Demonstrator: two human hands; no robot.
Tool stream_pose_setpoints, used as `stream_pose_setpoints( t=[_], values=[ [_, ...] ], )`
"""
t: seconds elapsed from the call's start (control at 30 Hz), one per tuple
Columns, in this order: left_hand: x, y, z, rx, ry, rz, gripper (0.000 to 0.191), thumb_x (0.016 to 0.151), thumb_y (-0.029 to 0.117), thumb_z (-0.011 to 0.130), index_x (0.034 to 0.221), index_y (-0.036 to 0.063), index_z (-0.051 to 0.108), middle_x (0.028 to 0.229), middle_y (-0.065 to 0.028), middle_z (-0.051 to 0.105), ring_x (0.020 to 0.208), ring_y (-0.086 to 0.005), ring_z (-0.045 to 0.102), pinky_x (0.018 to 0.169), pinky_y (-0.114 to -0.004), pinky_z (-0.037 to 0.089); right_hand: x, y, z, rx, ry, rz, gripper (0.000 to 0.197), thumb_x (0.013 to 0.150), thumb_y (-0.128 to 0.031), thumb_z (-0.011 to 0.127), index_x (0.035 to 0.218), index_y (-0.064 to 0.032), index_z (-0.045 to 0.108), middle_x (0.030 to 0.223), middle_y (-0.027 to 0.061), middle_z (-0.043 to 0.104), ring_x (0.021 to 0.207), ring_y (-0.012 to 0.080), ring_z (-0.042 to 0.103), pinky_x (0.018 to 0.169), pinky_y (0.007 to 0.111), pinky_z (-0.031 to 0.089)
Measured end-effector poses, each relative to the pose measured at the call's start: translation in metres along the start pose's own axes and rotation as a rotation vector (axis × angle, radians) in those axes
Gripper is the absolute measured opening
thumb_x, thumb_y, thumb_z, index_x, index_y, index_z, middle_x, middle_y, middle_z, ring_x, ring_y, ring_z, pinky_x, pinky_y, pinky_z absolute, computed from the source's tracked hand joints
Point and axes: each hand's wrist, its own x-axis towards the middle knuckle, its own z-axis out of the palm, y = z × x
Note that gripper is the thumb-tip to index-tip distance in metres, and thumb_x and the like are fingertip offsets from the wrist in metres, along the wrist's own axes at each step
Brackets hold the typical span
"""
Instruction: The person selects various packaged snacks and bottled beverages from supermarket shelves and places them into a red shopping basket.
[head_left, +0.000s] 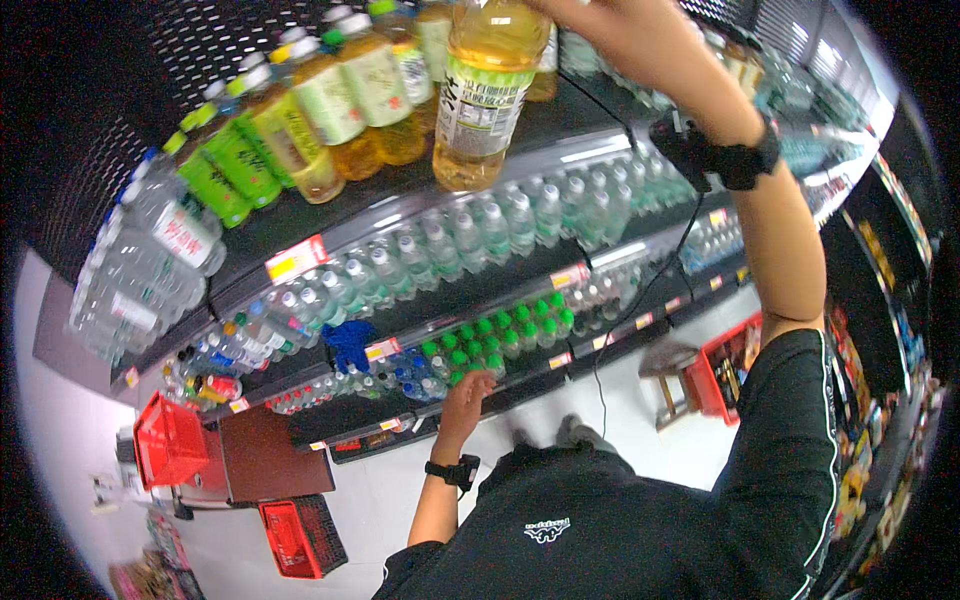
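Observation:
At the top edge, my right hand (607, 22) is closed around the upper part of a plastic bottle of amber tea (487, 105); its fingertips are partly cut off by the frame. The bottle has a green and white label with writing. Its base is over the front of the top shelf (375, 195); whether it touches the shelf cannot be told. Lower down, my left hand (466, 401) hangs empty, fingers loosely bent, in front of green-capped bottles (502, 330). Each wrist wears a black strapped device, and a cable hangs from the right one.
Tea bottles (330, 97) and large clear water bottles (150, 255) line the top shelf. Small water bottles (465, 232) fill the one below. A blue cloth item (349, 345) lies over a lower shelf. Red baskets (169, 442) (292, 536), a stool (667, 375) and a red crate (720, 375) stand around.

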Motion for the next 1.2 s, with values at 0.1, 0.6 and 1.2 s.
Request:
stream_pose_setpoints(
  t=[0.1,0.6,1.2],
  values=[
    [0.022,0.016,0.014,-0.249,-0.124,0.067,0.040,0.098,0.040,0.045,0.114,0.0045,0.057,0.100,-0.0062,0.064,0.092,-0.0152,0.060,0.084,-0.032,0.047,-0.033,-0.014,-0.028,0.279,0.014,-0.024,0.035,0.087,-0.019,0.062,0.117,-0.0025,0.052,0.097,0.0129,0.063,0.084,0.0189,0.064,0.069,0.032,0.052],
    [0.080,0.098,0.217,-0.378,-1.277,-0.221,0.066,0.087,0.048,0.060,0.129,-0.0005,0.046,0.117,-0.0102,0.060,0.107,-0.0184,0.058,0.093,-0.033,0.045,-0.480,-0.103,-0.002,0.515,0.591,1.504,0.041,0.092,-0.020,0.058,0.128,-0.0044,0.046,0.117,0.0084,0.057,0.104,0.0149,0.055,0.085,0.030,0.047],
    [0.091,0.095,0.493,0.220,-1.432,-0.111,0.060,0.081,0.025,0.071,0.127,-0.0016,0.045,0.115,-0.0102,0.059,0.105,-0.0164,0.056,0.092,-0.031,0.044,-0.736,-0.101,-0.110,0.915,0.653,1.956,0.059,0.089,-0.032,0.062,0.136,-0.0127,0.032,0.125,0.0087,0.052,0.109,0.0228,0.057,0.078,0.040,0.054]
  ],
)
